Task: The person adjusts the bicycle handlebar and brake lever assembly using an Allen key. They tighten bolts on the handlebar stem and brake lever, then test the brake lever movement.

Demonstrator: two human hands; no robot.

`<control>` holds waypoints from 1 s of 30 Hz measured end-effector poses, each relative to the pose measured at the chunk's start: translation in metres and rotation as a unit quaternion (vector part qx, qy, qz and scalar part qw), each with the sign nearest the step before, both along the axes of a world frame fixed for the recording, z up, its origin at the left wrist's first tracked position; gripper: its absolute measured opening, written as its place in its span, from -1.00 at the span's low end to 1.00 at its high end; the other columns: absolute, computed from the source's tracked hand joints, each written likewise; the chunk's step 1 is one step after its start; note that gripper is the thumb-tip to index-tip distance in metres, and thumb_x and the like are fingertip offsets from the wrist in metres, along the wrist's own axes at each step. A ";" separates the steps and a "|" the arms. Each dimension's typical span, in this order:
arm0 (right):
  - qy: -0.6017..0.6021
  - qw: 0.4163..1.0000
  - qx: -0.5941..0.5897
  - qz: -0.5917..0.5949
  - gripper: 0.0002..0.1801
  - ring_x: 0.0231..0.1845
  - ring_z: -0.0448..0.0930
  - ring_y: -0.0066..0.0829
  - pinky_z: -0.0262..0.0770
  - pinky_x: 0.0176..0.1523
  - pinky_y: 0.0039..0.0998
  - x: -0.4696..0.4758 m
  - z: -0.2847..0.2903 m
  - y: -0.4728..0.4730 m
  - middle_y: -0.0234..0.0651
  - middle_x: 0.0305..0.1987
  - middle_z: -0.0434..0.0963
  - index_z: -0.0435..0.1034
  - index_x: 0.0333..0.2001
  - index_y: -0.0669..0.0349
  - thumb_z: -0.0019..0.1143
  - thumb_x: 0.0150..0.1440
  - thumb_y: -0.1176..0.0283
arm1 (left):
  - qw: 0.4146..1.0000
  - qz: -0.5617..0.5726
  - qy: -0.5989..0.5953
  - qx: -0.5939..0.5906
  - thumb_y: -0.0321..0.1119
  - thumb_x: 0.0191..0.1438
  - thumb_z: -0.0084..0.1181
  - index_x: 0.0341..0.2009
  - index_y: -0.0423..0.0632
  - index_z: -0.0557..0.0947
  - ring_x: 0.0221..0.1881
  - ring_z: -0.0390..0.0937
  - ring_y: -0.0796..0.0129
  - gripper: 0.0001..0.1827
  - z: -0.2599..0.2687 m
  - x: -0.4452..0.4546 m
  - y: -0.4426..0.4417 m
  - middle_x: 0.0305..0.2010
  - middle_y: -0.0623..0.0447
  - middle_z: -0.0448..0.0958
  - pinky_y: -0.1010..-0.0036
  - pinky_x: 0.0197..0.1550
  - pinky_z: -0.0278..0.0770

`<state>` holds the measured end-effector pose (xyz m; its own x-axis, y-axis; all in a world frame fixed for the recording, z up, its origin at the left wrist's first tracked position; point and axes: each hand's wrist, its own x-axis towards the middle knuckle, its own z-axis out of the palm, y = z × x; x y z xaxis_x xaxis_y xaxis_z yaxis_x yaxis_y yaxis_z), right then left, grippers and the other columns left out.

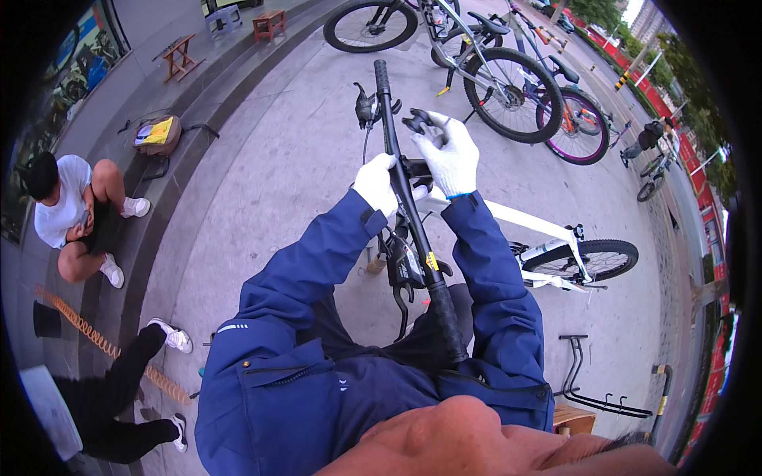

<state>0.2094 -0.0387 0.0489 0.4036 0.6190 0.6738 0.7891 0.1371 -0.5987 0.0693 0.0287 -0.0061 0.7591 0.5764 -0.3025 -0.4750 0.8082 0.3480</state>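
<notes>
A black bicycle handlebar [411,211] runs from a far rubber grip [382,74] to a near grip [447,321] by my lap. My left hand [376,184], in a white knitted glove, is closed around the bar near its middle. In my gloved right hand [451,153] is a small black clamp piece, which looks like a stem faceplate [418,121], held between thumb and fingers. The black stem [417,168] lies beside the bar, close to my right wrist; its seating is partly hidden. A brake lever and shifter [367,107] sits at the far end, another shifter [405,262] nearer me.
The white bicycle frame [524,220] extends right to its rear wheel [601,262]. Several parked bicycles [512,95] stand ahead. At left, a person [71,208] sits on the steps near a bag [158,135]; another's legs [119,398] stand by a coiled hose [89,330]. A black metal rack [574,381] lies right.
</notes>
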 end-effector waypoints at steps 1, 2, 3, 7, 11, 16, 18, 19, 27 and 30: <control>0.003 1.000 -0.020 0.011 -0.46 -0.33 0.54 -0.63 0.55 -0.16 -0.50 -0.003 0.000 0.004 -0.39 -0.20 0.63 0.63 0.16 0.14 0.56 0.08 0.32 | 1.000 -0.003 -0.006 0.010 -0.18 0.50 -0.23 0.07 -0.16 0.48 0.16 0.61 -0.29 -0.66 -0.002 0.000 0.000 0.14 -0.36 0.57 -0.39 0.17 0.62; 0.000 0.999 -0.046 -0.005 -0.46 -0.33 0.54 -0.62 0.56 -0.14 -0.51 -0.005 -0.002 0.007 -0.39 -0.18 0.66 0.63 0.16 0.14 0.57 0.08 0.32 | 1.000 -0.009 -0.019 0.012 -0.18 0.51 -0.23 0.10 -0.19 0.48 0.18 0.61 -0.28 -0.64 -0.003 0.000 0.000 0.17 -0.38 0.57 -0.35 0.19 0.62; -0.001 0.999 -0.040 -0.004 -0.46 -0.33 0.53 -0.63 0.56 -0.14 -0.52 -0.005 -0.003 0.009 -0.40 -0.18 0.66 0.63 0.16 0.14 0.56 0.09 0.32 | 0.999 -0.013 -0.033 0.015 -0.18 0.51 -0.24 0.13 -0.21 0.48 0.20 0.61 -0.27 -0.61 -0.004 -0.001 0.000 0.19 -0.39 0.57 -0.31 0.21 0.63; 0.048 0.994 -0.096 0.034 -0.45 -0.29 0.51 -0.71 0.54 -0.12 -0.57 0.007 -0.003 0.005 -0.47 -0.17 0.66 0.62 0.20 0.16 0.56 0.11 0.36 | 0.999 -0.012 -0.052 0.001 -0.17 0.52 -0.25 0.25 -0.28 0.46 0.24 0.59 -0.26 -0.53 -0.004 -0.003 -0.005 0.21 -0.40 0.58 -0.22 0.23 0.64; 0.108 0.966 -0.202 0.120 -0.45 -0.31 0.48 -0.71 0.50 -0.17 -0.57 0.017 0.015 -0.006 -0.48 -0.24 0.59 0.62 0.21 0.19 0.55 0.12 0.36 | 0.997 0.001 -0.072 -0.015 -0.11 0.53 -0.33 0.32 -0.17 0.47 0.33 0.52 -0.31 -0.49 0.009 -0.006 -0.012 0.29 -0.37 0.53 -0.36 0.37 0.49; 0.009 0.941 -0.254 0.222 -0.43 -0.36 0.50 -0.67 0.48 -0.25 -0.52 0.018 0.050 -0.021 -0.45 -0.32 0.57 0.61 0.22 0.16 0.54 0.15 0.25 | 0.999 0.006 -0.033 0.001 0.29 0.54 -0.60 0.33 0.03 0.53 0.37 0.48 -0.22 -0.23 0.030 -0.011 -0.017 0.39 -0.23 0.47 -0.39 0.35 0.47; -0.102 0.925 -0.274 0.243 -0.42 -0.32 0.51 -0.66 0.51 -0.22 -0.50 0.019 0.059 -0.019 -0.45 -0.26 0.60 0.60 0.24 0.13 0.53 0.17 0.21 | 0.999 0.010 -0.032 -0.009 0.32 0.54 -0.60 0.34 0.05 0.51 0.38 0.47 -0.19 -0.22 0.033 -0.011 -0.018 0.39 -0.23 0.47 -0.39 0.35 0.47; -0.056 0.929 -0.291 0.223 -0.42 -0.31 0.52 -0.66 0.52 -0.20 -0.49 0.021 0.060 -0.016 -0.45 -0.25 0.62 0.60 0.25 0.11 0.53 0.17 0.22 | 0.999 0.008 -0.048 -0.020 0.33 0.53 -0.60 0.35 0.06 0.51 0.38 0.47 -0.17 -0.21 0.033 -0.010 -0.018 0.39 -0.23 0.47 -0.40 0.35 0.47; 0.036 0.986 -0.133 0.093 -0.42 -0.33 0.52 -0.63 0.56 -0.16 -0.49 0.022 0.001 0.022 -0.41 -0.08 0.71 0.60 0.24 0.13 0.52 0.14 0.27 | 0.998 0.031 0.023 -0.046 -0.22 0.40 -0.09 0.03 -0.10 0.54 -0.01 0.67 -0.10 -0.72 -0.007 0.003 0.000 -0.01 -0.21 0.61 -0.20 0.04 0.72; 0.048 0.991 -0.114 0.060 -0.42 -0.35 0.51 -0.62 0.56 -0.16 -0.48 0.022 -0.015 0.024 -0.39 -0.04 0.72 0.61 0.23 0.13 0.52 0.12 0.27 | 0.999 0.042 -0.005 0.015 -0.40 0.35 -0.08 -0.01 -0.17 0.51 -0.13 0.67 -0.05 -0.80 -0.023 0.004 0.008 -0.09 -0.17 0.57 -0.10 -0.08 0.82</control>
